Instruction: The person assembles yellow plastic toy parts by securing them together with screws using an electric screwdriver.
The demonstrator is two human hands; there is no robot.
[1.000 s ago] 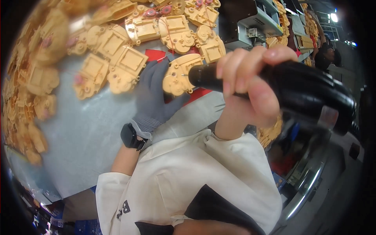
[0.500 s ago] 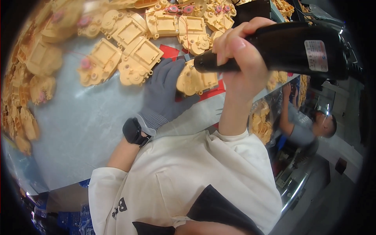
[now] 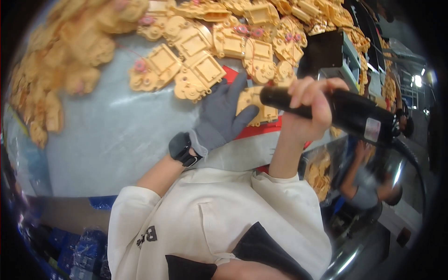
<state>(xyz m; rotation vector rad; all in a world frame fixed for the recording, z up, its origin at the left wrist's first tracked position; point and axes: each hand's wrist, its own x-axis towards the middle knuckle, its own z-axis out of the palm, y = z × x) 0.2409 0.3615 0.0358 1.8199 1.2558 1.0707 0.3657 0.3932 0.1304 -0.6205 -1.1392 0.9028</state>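
Note:
My left hand (image 3: 223, 114), in a grey glove, braces the left end of a yellow plastic housing (image 3: 268, 113). Its fingers stretch along the housing's side, and the thumb lies against the near part. In my bare right hand (image 3: 313, 105) is a black electric screwdriver (image 3: 359, 114), fingers wrapped round its body. The screwdriver's nose hangs over the housing and hides part of it; I cannot tell whether the bit touches. A red fixture (image 3: 256, 131) shows beneath the housing.
Several similar housings (image 3: 198, 74) with pink-red round parts and thin wires lie beyond my hands on the grey tabletop (image 3: 116, 144). A blurred heap of housings (image 3: 74, 51) rises at left. A black box (image 3: 322, 51) stands at far right. Another person (image 3: 366, 186) sits at right.
The whole view has shifted, so the table appears further right. My left thumb has come up from the near edge onto the housing. The screwdriver now slants differently, its back end lower in the picture.

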